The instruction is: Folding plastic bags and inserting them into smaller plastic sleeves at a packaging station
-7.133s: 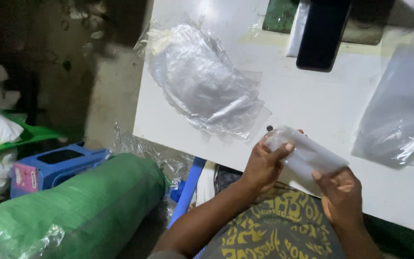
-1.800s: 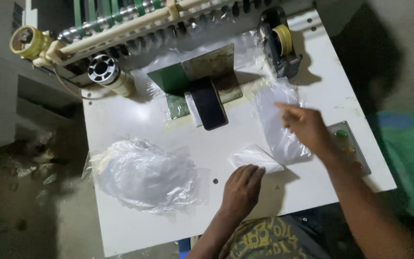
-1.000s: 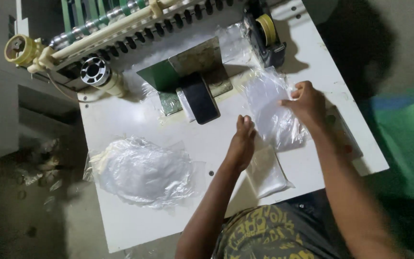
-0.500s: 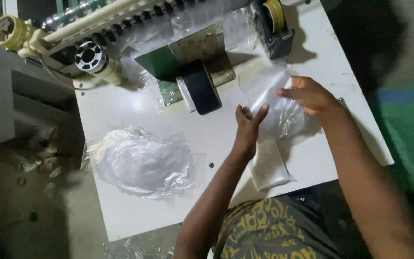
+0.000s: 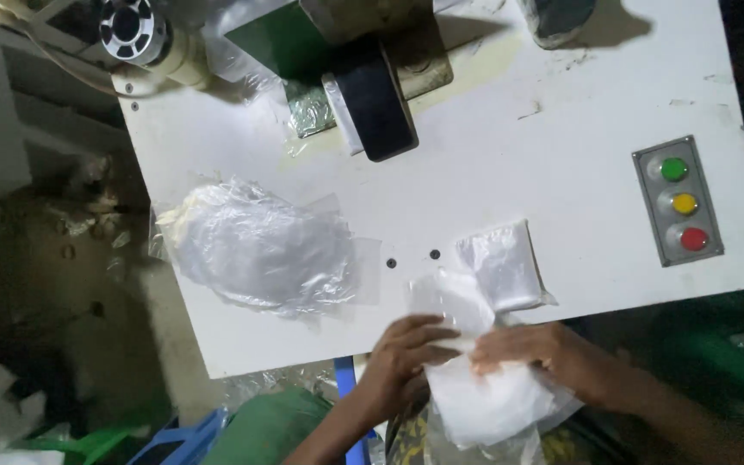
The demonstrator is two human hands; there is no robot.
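At the near edge of the white table (image 5: 561, 164), both my hands hold a clear plastic bag with white contents (image 5: 475, 392). My left hand (image 5: 402, 353) grips its left side. My right hand (image 5: 544, 349) presses on its upper right. Just beyond my hands a small filled clear packet (image 5: 503, 269) lies flat on the table. A larger crumpled clear plastic bag (image 5: 256, 250) rests at the table's left.
A dark phone-like slab (image 5: 378, 99) lies by a green machine plate (image 5: 290, 39) at the back. A panel with green, yellow and red buttons (image 5: 680, 202) sits at the right. A motor wheel (image 5: 131, 26) is at the top left. Green fabric roll (image 5: 264, 430) lies below.
My hands have drawn back from the table's middle to its near edge and now hold a bag between them. The camera has moved closer. The flat clear sheet at right is gone.
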